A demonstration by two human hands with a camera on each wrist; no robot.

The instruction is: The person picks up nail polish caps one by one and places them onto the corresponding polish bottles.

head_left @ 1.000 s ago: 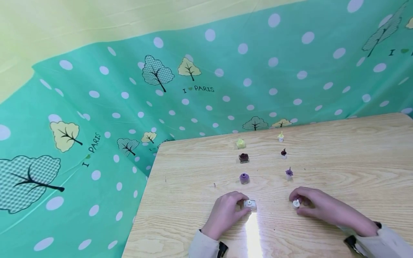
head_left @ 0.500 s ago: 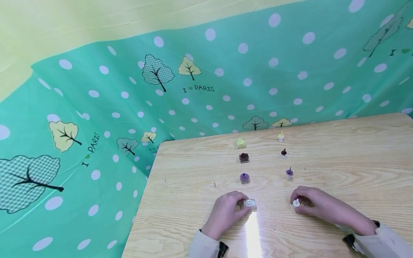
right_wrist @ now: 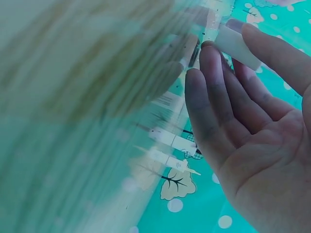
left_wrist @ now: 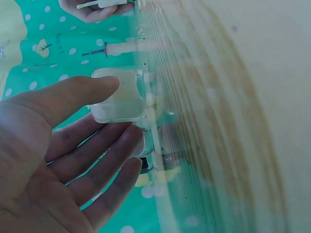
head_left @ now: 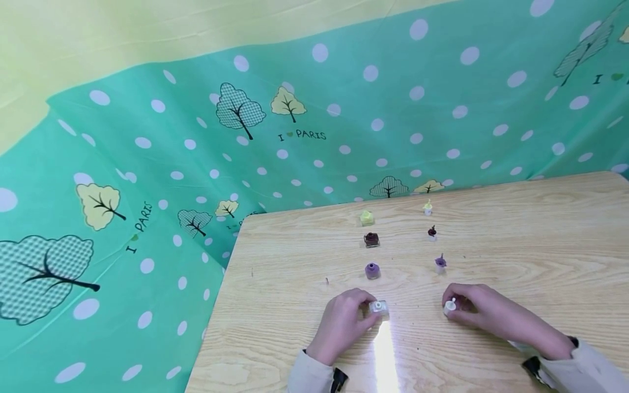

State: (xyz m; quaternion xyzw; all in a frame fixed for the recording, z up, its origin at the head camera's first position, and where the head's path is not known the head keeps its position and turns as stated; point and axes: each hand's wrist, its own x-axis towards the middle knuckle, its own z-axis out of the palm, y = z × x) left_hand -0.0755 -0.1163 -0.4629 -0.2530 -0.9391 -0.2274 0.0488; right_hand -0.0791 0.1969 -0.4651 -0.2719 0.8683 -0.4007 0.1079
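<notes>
My left hand [head_left: 344,316] pinches a small white nail polish bottle [head_left: 379,307] between thumb and fingers. In the left wrist view the squarish glass bottle [left_wrist: 116,104] shows its milky filling, and the thumb lies across its side. To the right, my right hand [head_left: 484,311] grips a white nail polish cap [head_left: 449,308], with its white brush pointing up. The right wrist view shows the cap [right_wrist: 237,47] between thumb and fingers, close to the tabletop. Bottle and cap are apart from each other.
Beyond the left hand stand uncapped polish bottles in a row: purple [head_left: 372,271], dark brown [head_left: 371,240] and pale yellow [head_left: 366,219]. Right of them, purple [head_left: 440,265], dark [head_left: 432,234] and yellow [head_left: 428,209] brush caps stand brush-up on the wooden table [head_left: 285,240].
Both hands stay almost in place. The white bottle and white cap have shifted very slightly away from the person, and the cap's brush shows a little more upright.
</notes>
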